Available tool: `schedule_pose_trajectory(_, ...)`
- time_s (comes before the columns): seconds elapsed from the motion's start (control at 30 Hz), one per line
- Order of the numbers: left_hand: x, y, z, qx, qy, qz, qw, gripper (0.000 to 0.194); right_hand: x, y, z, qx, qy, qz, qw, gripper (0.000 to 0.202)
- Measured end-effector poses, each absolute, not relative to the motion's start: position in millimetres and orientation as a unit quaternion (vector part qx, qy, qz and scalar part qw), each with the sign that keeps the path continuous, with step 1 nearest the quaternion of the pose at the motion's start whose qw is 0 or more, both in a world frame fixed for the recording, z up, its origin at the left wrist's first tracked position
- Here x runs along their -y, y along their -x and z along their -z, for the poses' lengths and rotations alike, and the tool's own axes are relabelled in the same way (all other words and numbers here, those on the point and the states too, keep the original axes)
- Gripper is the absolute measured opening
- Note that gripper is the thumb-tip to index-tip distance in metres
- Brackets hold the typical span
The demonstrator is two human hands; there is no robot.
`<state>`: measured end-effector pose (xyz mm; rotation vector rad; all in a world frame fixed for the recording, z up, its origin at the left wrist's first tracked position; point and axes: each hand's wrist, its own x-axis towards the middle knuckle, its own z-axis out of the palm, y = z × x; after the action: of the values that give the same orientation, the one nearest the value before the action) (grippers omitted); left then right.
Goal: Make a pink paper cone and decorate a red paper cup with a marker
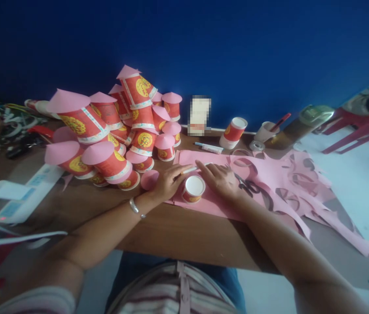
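Observation:
My left hand (170, 181) is closed on one end of a slim white pen-like stick (190, 169), just behind a short red-and-white paper cup (194, 189). On the other side, my right hand (218, 176) reaches over the stick's far end, fingers partly bent; what they hold, if anything, is hidden. The cup stands between my hands on pink paper (217, 211), its white round end facing up. Black-handled scissors (249, 186) lie right beside my right hand. A small pink cone (149, 179) rests next to my left wrist.
Red cups with pink cone tops (145, 140) are piled at the left. Cut pink scraps (289, 183) spread right. Behind stand a red cup (236, 129), a pen cup (264, 132) and a bottle (297, 126). A power strip (29, 194) lies left.

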<state>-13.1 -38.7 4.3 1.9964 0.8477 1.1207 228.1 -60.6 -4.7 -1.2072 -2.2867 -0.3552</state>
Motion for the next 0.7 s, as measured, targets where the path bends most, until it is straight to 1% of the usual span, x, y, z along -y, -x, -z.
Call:
schedule_pose_trajectory(0.03,39.3,13.6,-3.4,-0.314,-0.773,-0.422,0.355,0.038,61.3,-227.1,4.3,0.846,0.450,0.125,0.257,0.033)
schedule_pose_trajectory(0.1,40.0,16.0,-1.0,-0.287,-0.774,-0.415,0.383,0.047,61.0,-227.0,4.4,0.823,0.479,0.118,0.281,0.024)
schedule_pose_trajectory(0.2,41.2,20.7,1.2,-0.236,-0.764,-0.420,0.430,0.082,58.4,-231.7,4.1,0.762,0.526,0.078,0.370,0.021)
schedule_pose_trajectory(0.23,42.2,21.5,0.8,-0.229,-0.768,-0.404,0.441,0.093,57.7,-233.7,3.3,0.747,0.529,0.050,0.399,0.021)
schedule_pose_trajectory(0.3,45.3,21.1,-1.8,-0.228,-0.790,-0.346,0.452,0.107,57.4,-236.5,0.4,0.731,0.524,-0.018,0.438,0.021)
schedule_pose_trajectory(0.33,47.2,19.9,-3.7,-0.236,-0.802,-0.315,0.448,0.106,58.0,-237.0,-1.7,0.724,0.519,-0.049,0.451,0.020)
schedule_pose_trajectory(0.4,50.6,16.5,-7.5,-0.264,-0.810,-0.270,0.450,0.085,60.2,-235.9,-6.3,0.709,0.517,-0.088,0.472,0.016)
schedule_pose_trajectory(0.43,51.7,14.7,-9.1,-0.280,-0.793,-0.270,0.469,0.079,61.8,-234.5,-8.3,0.702,0.518,-0.096,0.480,0.015)
schedule_pose_trajectory(0.5,51.8,12.1,-11.3,-0.302,-0.725,-0.295,0.544,0.066,65.6,-231.0,-10.8,0.695,0.514,-0.097,0.493,0.014)
schedule_pose_trajectory(0.57,49.6,11.2,-11.8,-0.297,-0.622,-0.332,0.643,0.057,69.8,-227.3,-10.6,0.700,0.500,-0.087,0.502,0.016)
schedule_pose_trajectory(0.63,46.5,11.6,-11.2,-0.278,-0.524,-0.364,0.718,0.056,74.5,-223.4,-8.1,0.722,0.469,-0.070,0.504,0.019)
schedule_pose_trajectory(0.7,44.2,12.2,-10.3,-0.282,-0.466,-0.385,0.745,0.057,79.4,-219.2,-5.0,0.769,0.413,-0.047,0.485,0.025)
